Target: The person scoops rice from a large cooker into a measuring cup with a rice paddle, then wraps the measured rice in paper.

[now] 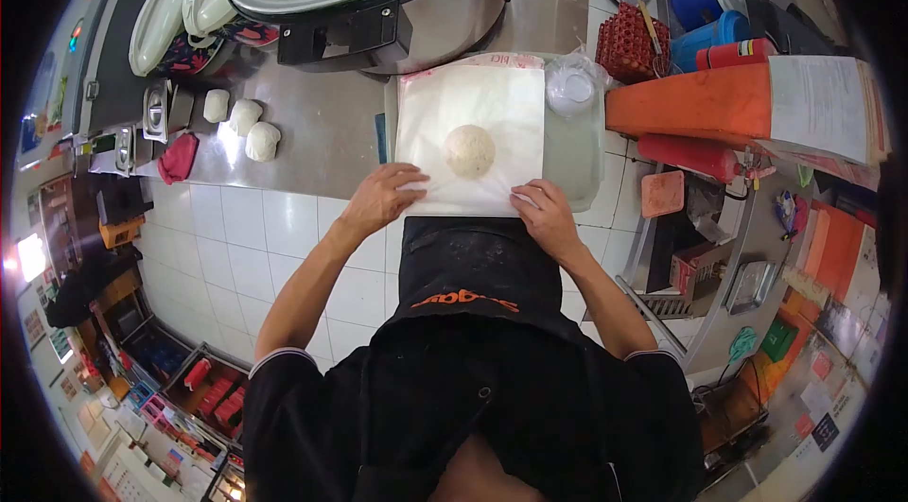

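Both my arms reach forward and slightly inward, bare from the short sleeves down, elbows bent and held out from my torso. My left hand [383, 199] lies palm down, fingers spread and pointing forward-right. My right hand [544, 211] lies palm down too, fingers loosely together, angled forward-left. Neither hand grips anything; wrists sit low and level.
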Demonstrator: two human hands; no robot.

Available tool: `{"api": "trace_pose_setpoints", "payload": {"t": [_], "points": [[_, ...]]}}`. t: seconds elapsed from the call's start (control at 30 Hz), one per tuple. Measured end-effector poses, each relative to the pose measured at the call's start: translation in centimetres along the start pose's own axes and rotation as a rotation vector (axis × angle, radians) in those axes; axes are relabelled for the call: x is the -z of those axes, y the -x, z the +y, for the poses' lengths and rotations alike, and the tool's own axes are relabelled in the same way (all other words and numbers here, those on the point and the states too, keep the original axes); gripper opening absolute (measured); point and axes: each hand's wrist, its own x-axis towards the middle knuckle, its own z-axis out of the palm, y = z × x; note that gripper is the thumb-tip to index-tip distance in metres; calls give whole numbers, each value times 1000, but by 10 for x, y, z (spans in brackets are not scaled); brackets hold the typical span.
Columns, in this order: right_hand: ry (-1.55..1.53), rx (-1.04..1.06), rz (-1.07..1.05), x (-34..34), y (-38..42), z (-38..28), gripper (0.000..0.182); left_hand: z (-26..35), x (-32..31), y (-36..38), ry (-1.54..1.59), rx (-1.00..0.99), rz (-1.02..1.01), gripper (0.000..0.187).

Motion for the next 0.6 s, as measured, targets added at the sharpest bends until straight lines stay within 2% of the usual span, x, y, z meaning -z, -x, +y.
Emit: {"api": "trace_pose_setpoints", "payload": {"t": [0.1,0.13,0.2,0.23,0.27,0.3,0.33,0.4,0.43,0.5,0.53,0.6], "points": [[-93,15,-69,18,6,7,26,13,0,10,102,-41,-47,15],[-91,18,-79,21,8,11,26,16,-2,13,202,27,-13,11],[-267,-106,-183,27,5,19,22,19,-7,15,311,104,36,8],[-263,-101,-199,29,2,22,22,19,-9,15,497,288,65,11],[-404,-193,-215,32,-6,23,19,19,-11,16,683,472,95,14],[-543,-286,-231,33,-13,25,16,14,-18,18,691,482,107,14],[-543,-280,-246,25,-17,29,16,6,-30,22,806,567,159,17],[-839,-434,-46,-1,-15,41,14,-1,-51,26,964,693,292,23],[-838,-431,-54,-12,-10,45,14,-2,-61,27,966,698,299,23],[-1019,-788,-42,-27,-6,50,19,0,-73,21,802,713,470,24],[-1021,-787,-53,-32,-6,50,19,7,-77,12,670,691,628,23],[-921,-759,122,-36,-11,39,27,21,-72,-5,570,763,686,22]]}}
